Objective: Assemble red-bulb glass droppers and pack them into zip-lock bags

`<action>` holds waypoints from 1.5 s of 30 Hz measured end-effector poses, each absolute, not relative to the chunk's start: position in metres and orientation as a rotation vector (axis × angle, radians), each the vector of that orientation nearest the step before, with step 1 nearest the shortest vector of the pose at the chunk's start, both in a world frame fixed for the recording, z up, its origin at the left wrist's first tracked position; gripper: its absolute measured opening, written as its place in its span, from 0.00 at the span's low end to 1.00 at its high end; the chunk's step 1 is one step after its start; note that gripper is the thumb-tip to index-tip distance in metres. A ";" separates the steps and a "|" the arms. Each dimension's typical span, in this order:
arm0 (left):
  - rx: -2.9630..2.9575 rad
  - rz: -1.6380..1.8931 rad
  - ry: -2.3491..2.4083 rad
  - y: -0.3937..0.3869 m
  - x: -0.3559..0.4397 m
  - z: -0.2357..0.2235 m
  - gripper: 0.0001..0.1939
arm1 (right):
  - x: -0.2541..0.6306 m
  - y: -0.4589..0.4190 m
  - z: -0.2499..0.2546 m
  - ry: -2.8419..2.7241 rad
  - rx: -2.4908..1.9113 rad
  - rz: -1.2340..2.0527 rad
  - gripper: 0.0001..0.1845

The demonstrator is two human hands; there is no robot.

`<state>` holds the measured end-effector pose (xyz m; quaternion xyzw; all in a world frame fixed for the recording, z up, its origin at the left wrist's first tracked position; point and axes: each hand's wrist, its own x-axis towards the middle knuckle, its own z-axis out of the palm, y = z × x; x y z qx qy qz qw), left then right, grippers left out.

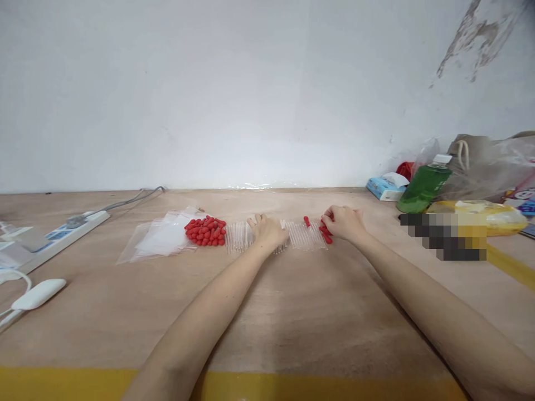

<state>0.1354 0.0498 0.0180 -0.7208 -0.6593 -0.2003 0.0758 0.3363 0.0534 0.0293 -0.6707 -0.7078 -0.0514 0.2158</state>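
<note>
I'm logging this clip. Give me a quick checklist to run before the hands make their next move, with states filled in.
1. Left hand at the row of thin clear tubes: ok, it is over the row.
2. Right hand at the small red group: ok, at the row's right end.
3. Red pieces all in one place: not ok; the main red pile is left of the row, a single red piece lies by the tubes' far ends.
4. Grip of each hand on a piece: cannot tell, fingers hide it.
5. Green bottle away from both hands: ok, off to the right.
</note>
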 end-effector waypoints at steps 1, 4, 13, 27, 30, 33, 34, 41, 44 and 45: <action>-2.173 -0.631 -1.967 0.050 0.134 0.020 0.13 | 0.335 0.053 0.030 -1.926 -1.823 -0.123 0.10; -2.257 -0.787 -1.820 0.047 0.124 0.029 0.11 | 0.327 0.052 0.027 -1.865 -1.584 -0.007 0.10; -2.490 -0.814 -1.036 0.011 0.049 0.008 0.09 | 0.268 0.016 -0.003 -2.008 -0.900 0.261 0.08; -2.503 -0.834 -0.876 0.007 0.047 -0.005 0.09 | 0.262 0.000 -0.003 -2.109 -0.768 0.294 0.07; -2.485 -0.868 -0.859 0.007 0.046 -0.007 0.09 | 0.262 0.001 -0.003 -2.106 -0.754 0.296 0.06; -2.481 -0.889 -0.860 0.008 0.046 -0.008 0.09 | 0.262 0.001 -0.004 -2.100 -0.740 0.310 0.06; -2.482 -0.892 -0.859 0.009 0.046 -0.008 0.09 | 0.262 0.002 -0.004 -2.093 -0.742 0.314 0.06; -2.507 -0.891 -0.791 0.009 0.044 -0.008 0.09 | 0.262 0.002 -0.008 -2.142 -0.718 0.338 0.08; -2.525 -0.908 -0.761 0.009 0.044 -0.008 0.10 | 0.262 0.004 -0.010 -2.166 -0.705 0.305 0.09; -2.537 -0.916 -0.755 0.009 0.044 -0.008 0.10 | 0.262 0.004 -0.011 -2.165 -0.704 0.290 0.08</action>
